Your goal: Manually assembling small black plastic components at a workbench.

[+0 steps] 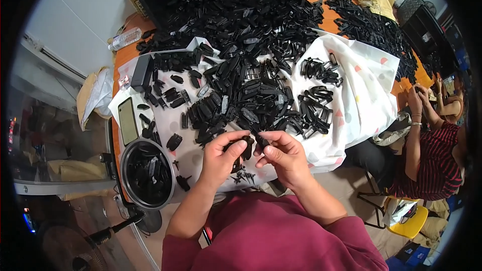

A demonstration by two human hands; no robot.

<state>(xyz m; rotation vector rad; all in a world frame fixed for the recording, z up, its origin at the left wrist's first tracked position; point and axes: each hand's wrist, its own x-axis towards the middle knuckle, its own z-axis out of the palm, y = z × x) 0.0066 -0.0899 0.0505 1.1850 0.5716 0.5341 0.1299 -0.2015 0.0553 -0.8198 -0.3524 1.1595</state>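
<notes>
Over the counter (126, 56), black parts (247, 148) are being pinched by left hand (221, 157) and right hand (288, 160), seemingly for fitting; alignment is being required.

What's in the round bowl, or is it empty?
Not empty: black pieces lie inside the round bowl, hiding its bottom. I cannot tell how deep they go.

Just a fisheye on my head, facing down, pretty close over my left grip (219, 158), right grip (288, 160) and the table (125, 55).
</notes>
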